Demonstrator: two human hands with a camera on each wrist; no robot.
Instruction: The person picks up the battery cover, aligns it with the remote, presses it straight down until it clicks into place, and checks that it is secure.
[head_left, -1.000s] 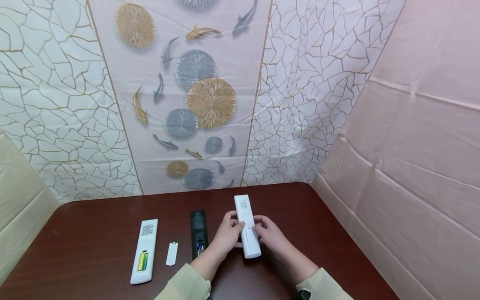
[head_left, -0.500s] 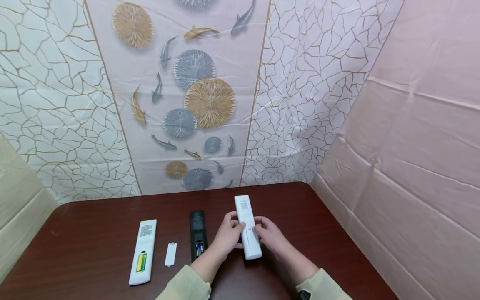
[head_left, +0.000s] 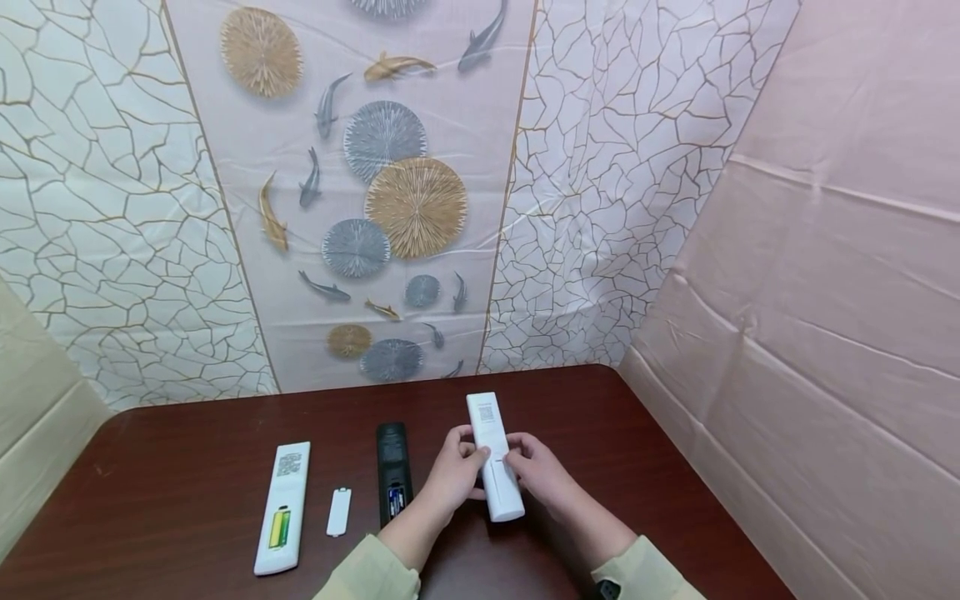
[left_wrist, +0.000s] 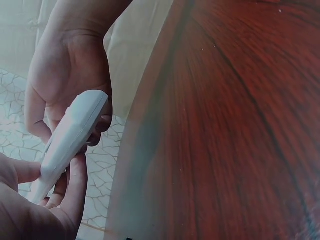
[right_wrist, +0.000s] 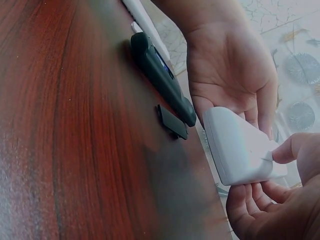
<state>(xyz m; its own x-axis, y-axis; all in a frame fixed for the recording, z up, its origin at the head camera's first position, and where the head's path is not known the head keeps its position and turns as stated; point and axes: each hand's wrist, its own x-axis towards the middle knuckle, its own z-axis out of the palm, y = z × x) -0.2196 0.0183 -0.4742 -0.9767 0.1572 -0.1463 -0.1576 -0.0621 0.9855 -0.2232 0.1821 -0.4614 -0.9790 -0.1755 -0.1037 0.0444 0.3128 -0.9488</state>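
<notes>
Only a slight shift of the head view is seen since the earlier frame, by which the wall and surface are set a little further left; the held white remote [head_left: 494,467] is kept in almost the same pose. It is raised right of centre above the surface [head_left: 187,475], dark red-brown, with rounded far corners. On it the fingers of the left hand [head_left: 456,469] and right hand [head_left: 542,471] are clamped from either side, thumbs laid on the upper face.

To the left, a black remote [head_left: 392,454] with blue batteries [head_left: 397,500] exposed is partly hidden by the left forearm; just beside it, a black cover [right_wrist: 172,121] is shown in the right wrist view. Further left are placed a small white cover [head_left: 339,512] and a second white remote [head_left: 291,487], its yellow-green batteries [head_left: 279,528] uncovered.

Behind, a wall [head_left: 502,142] is patterned with fish, discs and gold cracks; at right a plain beige drape [head_left: 817,267] is hung.
</notes>
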